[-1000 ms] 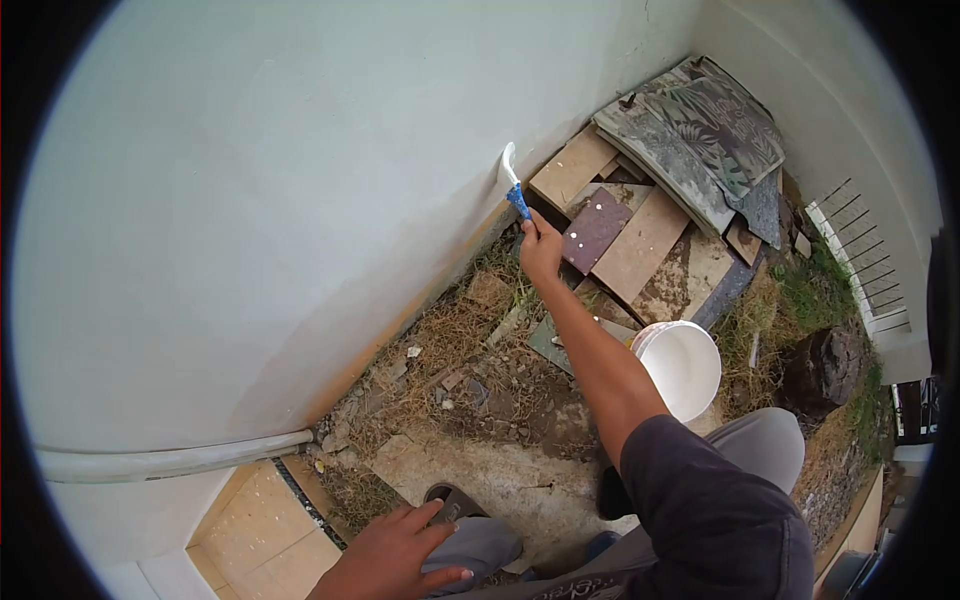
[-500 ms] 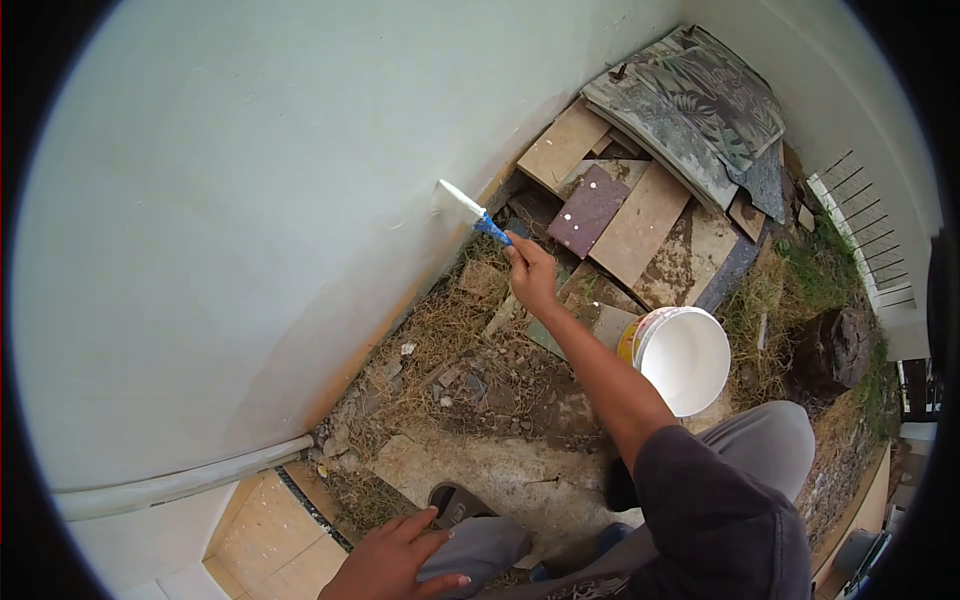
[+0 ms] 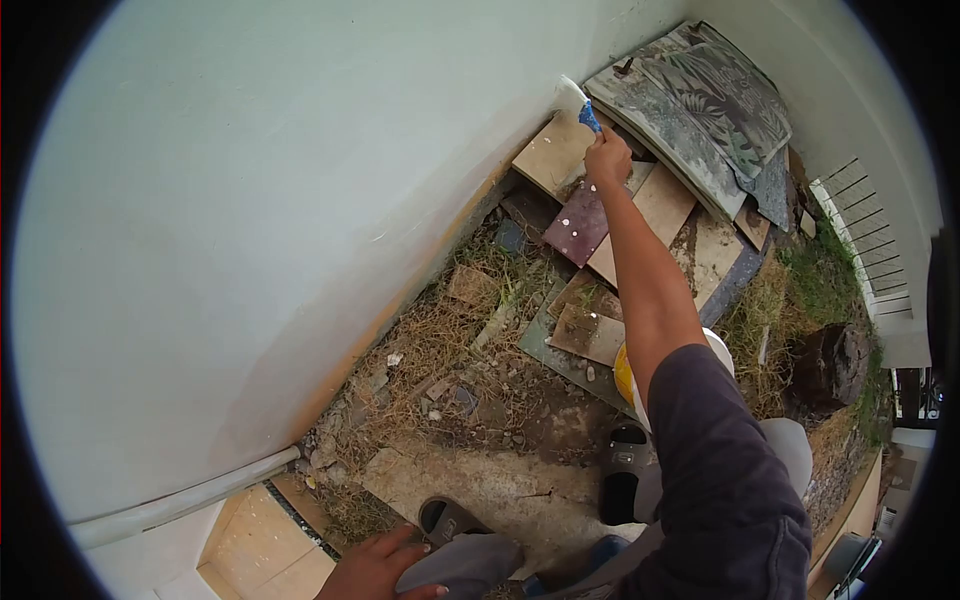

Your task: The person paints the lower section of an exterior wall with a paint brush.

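Paintbrush [image 3: 578, 103], blue-handled with white-loaded bristles, sits at the foot of the pale wall [image 3: 300, 180], its bristle end pressed to the wall's lowest strip right where the stacked tiles [image 3: 640, 200] begin. The right hand [image 3: 608, 160] grips the handle with fingers closed around it, arm stretched far out from the body; the brush's long axis runs up and away from the knuckles toward the wall, so the bristles lie beyond and slightly left of the fingertips, the handle end tucked in the fist. The right hand is by far the nearer of the two. The left hand [image 3: 375, 572] is well apart from the brush, low at the near side, resting on the grey trouser knee [image 3: 465, 563]; its fingers look loosely curled over the cloth and hold nothing that can be seen. Outward from the wall's base: a strip of dry grass and rubble [image 3: 450, 350] runs along it, then loose tiles and slabs, with patterned sheets [image 3: 710, 100] leaning at the far corner. A white bucket [image 3: 630, 375] with a yellow edge stands away from the wall, mostly hidden behind the right arm's dark sleeve [image 3: 725, 480]. A white pipe [image 3: 180, 500] runs along the wall's near end, and dark sandals [image 3: 625, 480] rest on the concrete patch.
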The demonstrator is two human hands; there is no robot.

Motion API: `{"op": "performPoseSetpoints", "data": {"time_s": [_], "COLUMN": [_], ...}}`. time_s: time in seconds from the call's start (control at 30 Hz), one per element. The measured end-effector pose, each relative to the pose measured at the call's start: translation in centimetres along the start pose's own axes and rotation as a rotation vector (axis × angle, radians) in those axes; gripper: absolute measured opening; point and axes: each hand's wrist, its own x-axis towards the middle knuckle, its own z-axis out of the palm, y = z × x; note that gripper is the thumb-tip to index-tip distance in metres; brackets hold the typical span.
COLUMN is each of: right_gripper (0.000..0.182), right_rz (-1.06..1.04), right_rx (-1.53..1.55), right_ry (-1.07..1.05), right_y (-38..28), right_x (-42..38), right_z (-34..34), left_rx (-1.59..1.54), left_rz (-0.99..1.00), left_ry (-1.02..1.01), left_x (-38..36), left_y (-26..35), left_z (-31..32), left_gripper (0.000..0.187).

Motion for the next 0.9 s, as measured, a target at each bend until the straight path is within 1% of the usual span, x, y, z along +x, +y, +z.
{"op": "performPoseSetpoints", "data": {"time_s": [0.07, 0.17, 0.23, 0.27, 0.33, 0.37, 0.43, 0.47, 0.53, 0.6, 0.63, 0.67, 0.73, 0.8, 0.87, 0.9], "right_gripper": [0.02, 0.019, 0.019, 0.019, 0.021, 0.022, 0.025, 0.026, 0.029, 0.027, 0.028, 0.03, 0.032, 0.032, 0.031, 0.031], "right_rz": [0.013, 0.026, 0.038, 0.041, 0.049, 0.006, -0.079, -0.044, 0.033, -0.093, -0.093, -0.127, -0.035, -0.081, -0.128, -0.131], "right_rx": [-0.069, -0.129, -0.187, -0.158, -0.1, -0.051, 0.049, 0.102, 0.205, 0.298, 0.309, 0.399, 0.48, 0.517, 0.631, 0.64], "right_ry": [0.006, 0.015, 0.016, 0.011, -0.003, -0.026, -0.065, -0.118, -0.224, -0.125, -0.175, -0.135, -0.286, -0.338, -0.368, -0.471], "right_y": [-0.3, 0.0, 0.1, 0.1, 0.4, 0.4, 0.2, -0.3, -1.3, -0.3, -1.1, -1.2, -2.7, -3.4, -4.6, -5.0], "right_x": [1.3, 1.7, 1.1, 0.6, -0.8, -1.6, -3.3, -4.6, -8.2, -12.8, -15.5, -18.5, -23.6, -28.0, -31.5, -33.2], "right_z": [0.1, 0.6, 1.0, 1.2, 1.5, 1.9, 2.6, 2.4, 2.0, 4.3, 3.8, 4.3, 2.9, 2.1, 0.4, -0.8], "left_rx": [-0.024, 0.102, 0.034, -0.002, 0.084, 0.128, 0.099, 0.084, 0.102, 0.12, 0.123, 0.131, 0.122, 0.122, 0.132, 0.125], "left_rz": [-0.019, -0.081, -0.084, -0.089, -0.009, 0.034, -0.029, -0.056, -0.032, -0.008, 0.001, 0.011, 0.051, 0.071, 0.069, 0.061], "left_ry": [-0.028, -0.128, -0.069, -0.039, 0.049, 0.092, -0.022, -0.083, -0.063, -0.044, -0.039, -0.032, -0.034, -0.039, -0.048, -0.056], "left_x": [0.4, 1.1, 1.1, 1.0, 0.8, 0.8, 1.0, 1.1, 0.9, 0.7, 0.6, 0.5, 0.4, 0.4, 0.3, 0.3], "left_y": [-0.3, -0.6, -0.1, 0.1, -0.2, -0.3, -0.4, -0.4, 0.0, 0.4, 0.7, 1.0, 1.3, 1.5, 1.7, 1.9], "left_z": [-0.2, -0.4, -0.7, -0.8, -0.4, -0.2, -0.4, -0.4, -0.2, -0.2, -0.2, -0.2, -0.1, 0.1, 0.2, 0.1], "left_gripper": [0.047, 0.063, 0.052, 0.048, 0.042, 0.039, 0.055, 0.063, 0.062, 0.062, 0.061, 0.061, 0.06, 0.059, 0.059, 0.059]}}
